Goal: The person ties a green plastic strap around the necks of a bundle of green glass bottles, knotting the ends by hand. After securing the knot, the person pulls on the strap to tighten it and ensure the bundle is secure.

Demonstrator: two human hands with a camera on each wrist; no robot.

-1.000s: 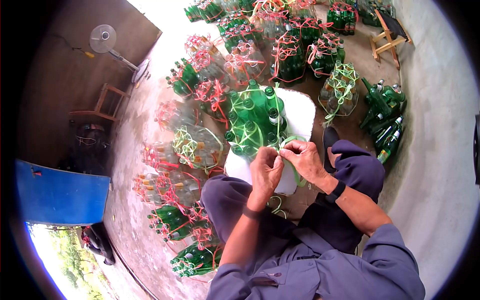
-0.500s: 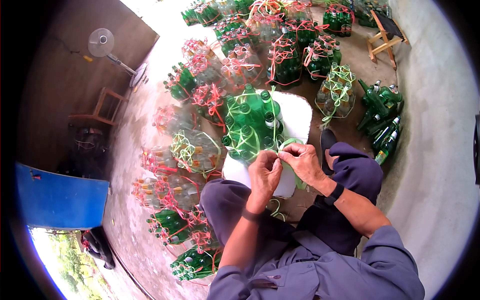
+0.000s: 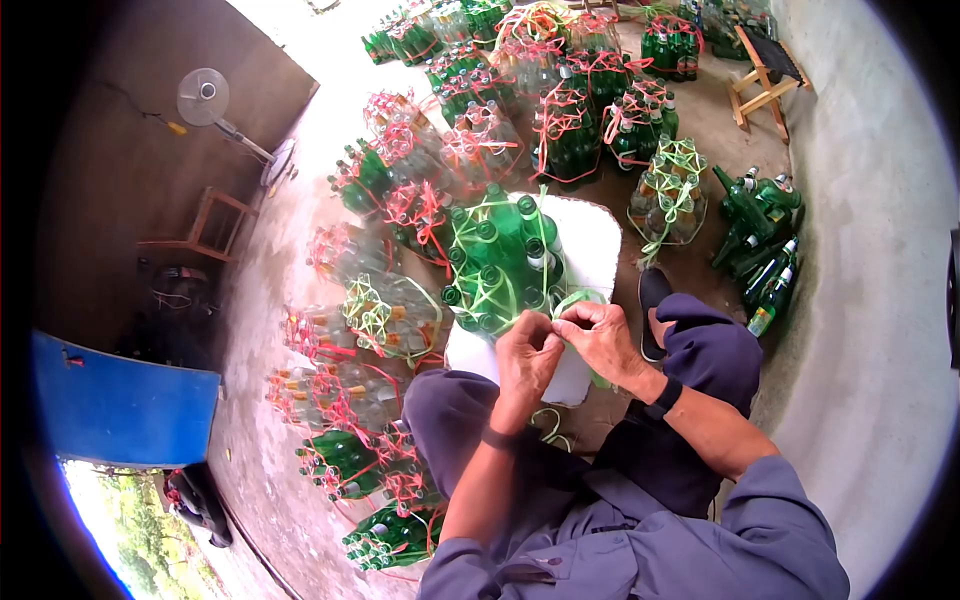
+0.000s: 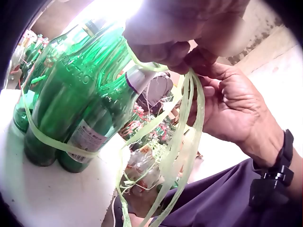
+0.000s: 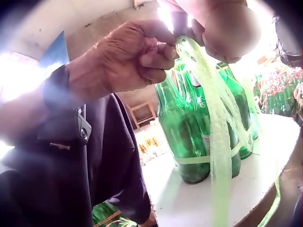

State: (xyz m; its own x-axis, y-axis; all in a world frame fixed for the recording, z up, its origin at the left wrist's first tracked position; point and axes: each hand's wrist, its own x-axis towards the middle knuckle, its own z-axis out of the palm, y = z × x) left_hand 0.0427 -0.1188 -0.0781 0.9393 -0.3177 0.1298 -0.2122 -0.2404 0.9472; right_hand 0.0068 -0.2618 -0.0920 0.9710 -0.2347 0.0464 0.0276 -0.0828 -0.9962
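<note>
A bundle of green bottles (image 3: 505,250) stands on a white board (image 3: 590,235) in front of the person, with light green strap laced round the necks. In the left wrist view a band (image 4: 52,142) circles the lower part of the bottles. The left hand (image 3: 527,365) and the right hand (image 3: 608,345) meet at the bundle's near edge, each pinching the green strap between thumb and fingers. Long loops of strap (image 4: 196,101) hang from the fingertips. The right wrist view shows wide strap (image 5: 218,118) hanging before the bottles; the exact crossing of the strap is hidden by fingers.
Many bottle bundles tied with red strap (image 3: 425,215) stand to the left and beyond. One green-strapped bundle (image 3: 675,195) and loose green bottles (image 3: 760,215) are at the right, near the wall (image 3: 860,300). A folding stool (image 3: 768,80) and a fan (image 3: 203,97) stand farther off.
The head view has tilted slightly, so the bundle and board appear a little lower. Both hands keep pinching the strap close together, with only small finger shifts.
</note>
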